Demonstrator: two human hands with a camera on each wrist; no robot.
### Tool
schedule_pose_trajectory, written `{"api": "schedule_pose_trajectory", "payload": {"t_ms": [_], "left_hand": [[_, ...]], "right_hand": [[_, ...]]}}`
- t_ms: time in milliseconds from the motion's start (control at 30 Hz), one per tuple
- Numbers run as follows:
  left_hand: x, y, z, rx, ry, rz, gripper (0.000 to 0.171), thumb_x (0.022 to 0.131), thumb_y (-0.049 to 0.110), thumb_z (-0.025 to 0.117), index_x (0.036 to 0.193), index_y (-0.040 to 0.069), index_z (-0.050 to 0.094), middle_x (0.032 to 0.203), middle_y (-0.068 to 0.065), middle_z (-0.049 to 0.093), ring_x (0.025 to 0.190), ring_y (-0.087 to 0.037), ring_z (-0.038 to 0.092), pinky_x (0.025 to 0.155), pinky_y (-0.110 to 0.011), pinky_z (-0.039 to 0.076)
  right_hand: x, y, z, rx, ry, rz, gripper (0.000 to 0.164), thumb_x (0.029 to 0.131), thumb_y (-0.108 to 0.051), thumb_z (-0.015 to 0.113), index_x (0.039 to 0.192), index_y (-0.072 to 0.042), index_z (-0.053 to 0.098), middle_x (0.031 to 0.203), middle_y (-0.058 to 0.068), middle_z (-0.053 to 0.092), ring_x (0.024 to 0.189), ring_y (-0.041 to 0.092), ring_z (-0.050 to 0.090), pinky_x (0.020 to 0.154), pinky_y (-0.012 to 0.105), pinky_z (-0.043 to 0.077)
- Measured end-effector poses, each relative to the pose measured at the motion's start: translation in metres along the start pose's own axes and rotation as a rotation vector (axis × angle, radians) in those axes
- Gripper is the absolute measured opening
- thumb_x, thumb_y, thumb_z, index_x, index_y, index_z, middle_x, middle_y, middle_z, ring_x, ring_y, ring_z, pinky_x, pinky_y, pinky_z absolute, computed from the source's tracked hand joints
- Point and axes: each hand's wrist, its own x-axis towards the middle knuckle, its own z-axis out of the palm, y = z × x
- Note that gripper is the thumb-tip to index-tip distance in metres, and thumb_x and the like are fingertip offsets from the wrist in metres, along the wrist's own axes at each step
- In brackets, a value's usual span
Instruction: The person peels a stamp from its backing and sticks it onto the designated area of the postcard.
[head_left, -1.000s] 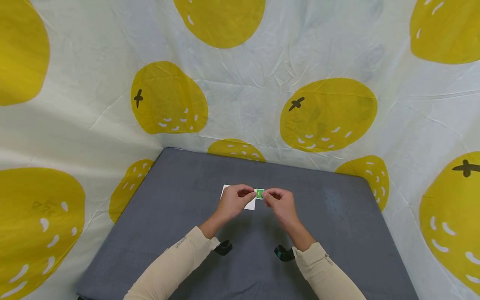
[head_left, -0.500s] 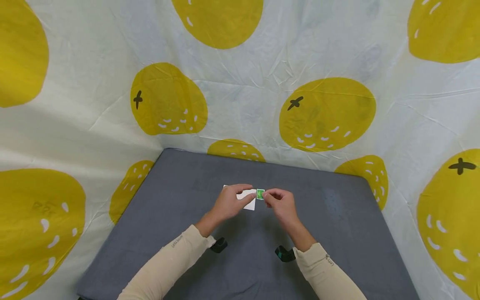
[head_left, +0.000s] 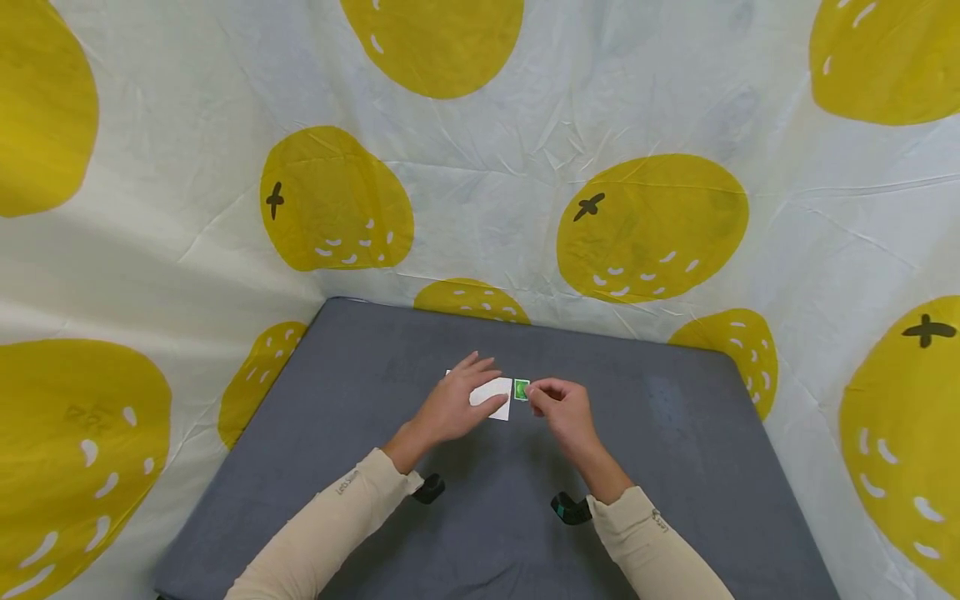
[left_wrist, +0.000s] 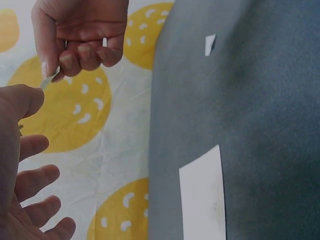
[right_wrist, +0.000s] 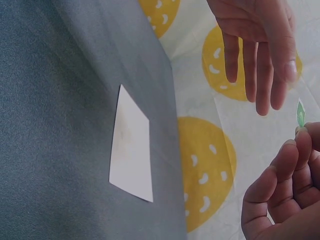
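Note:
A small green postage stamp [head_left: 522, 389] with a white border is pinched by its right edge between the thumb and forefinger of my right hand [head_left: 558, 408]. Seen edge-on in the right wrist view, the stamp [right_wrist: 300, 114] stands up from the fingertips. My left hand [head_left: 453, 402] is spread just left of it, fingers straight and holding nothing. Below the left hand, a white rectangular card [head_left: 491, 408] lies flat on the table, partly covered by that hand in the head view. In the right wrist view the whole card [right_wrist: 132, 147] shows, blank with a faint smudge.
A dark grey cloth-covered table [head_left: 637, 433] spreads under both hands. A small white scrap [left_wrist: 210, 45] lies on it, apart from the card. White curtains [head_left: 480, 208] with big yellow fruit prints hang around its back and sides.
My left hand has let go of the stamp, spread its fingers and drawn slightly left. The right hand keeps pinching the stamp in nearly the same place.

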Motion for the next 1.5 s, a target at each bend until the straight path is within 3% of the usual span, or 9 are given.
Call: {"api": "schedule_pose_trajectory", "payload": {"t_ms": [433, 700, 900, 1233, 1500], "left_hand": [[-0.001, -0.014, -0.002, 0.153, 0.027, 0.027, 0.055, 0.100, 0.049, 0.066, 0.146, 0.018, 0.064, 0.163, -0.009, 0.048, 0.161, -0.038, 0.025, 0.125, -0.071, 0.023], [-0.002, -0.023, -0.001, 0.213, 0.020, 0.012, 0.057, 0.101, 0.052, 0.063, 0.148, 0.021, 0.061, 0.164, -0.008, 0.047, 0.162, -0.038, 0.023, 0.125, -0.071, 0.022], [-0.003, -0.029, -0.001, 0.236, 0.042, 0.021, 0.055, 0.100, 0.051, 0.064, 0.146, 0.021, 0.063, 0.163, -0.010, 0.048, 0.161, -0.041, 0.026, 0.123, -0.073, 0.024], [-0.004, -0.038, -0.001, 0.264, 0.019, -0.017, 0.058, 0.100, 0.055, 0.062, 0.149, 0.024, 0.060, 0.165, -0.008, 0.045, 0.162, -0.039, 0.022, 0.125, -0.072, 0.021], [-0.006, -0.040, -0.003, 0.280, 0.010, -0.036, 0.059, 0.100, 0.055, 0.062, 0.150, 0.024, 0.059, 0.166, -0.008, 0.043, 0.162, -0.039, 0.021, 0.125, -0.072, 0.020]], "right_hand": [[0.001, 0.002, 0.000, -0.007, 0.007, 0.010, 0.016, 0.097, -0.010, 0.073, 0.102, 0.006, 0.077, 0.077, 0.001, 0.067, 0.070, 0.013, 0.060, 0.070, 0.021, 0.056], [0.000, 0.002, 0.000, -0.008, 0.019, 0.002, 0.014, 0.096, -0.006, 0.071, 0.098, 0.008, 0.076, 0.073, -0.001, 0.065, 0.069, 0.013, 0.060, 0.068, 0.022, 0.055], [0.000, 0.004, -0.001, -0.001, 0.014, 0.013, 0.014, 0.096, -0.005, 0.071, 0.098, 0.008, 0.076, 0.072, -0.002, 0.065, 0.068, 0.013, 0.060, 0.070, 0.024, 0.057], [-0.001, 0.004, -0.003, 0.008, 0.006, 0.013, 0.016, 0.097, -0.006, 0.071, 0.099, 0.009, 0.075, 0.072, -0.003, 0.064, 0.068, 0.012, 0.060, 0.069, 0.021, 0.056], [-0.002, 0.005, -0.003, 0.005, 0.002, 0.016, 0.015, 0.096, -0.006, 0.071, 0.099, 0.009, 0.075, 0.072, -0.003, 0.065, 0.068, 0.012, 0.061, 0.073, 0.029, 0.059]]}}
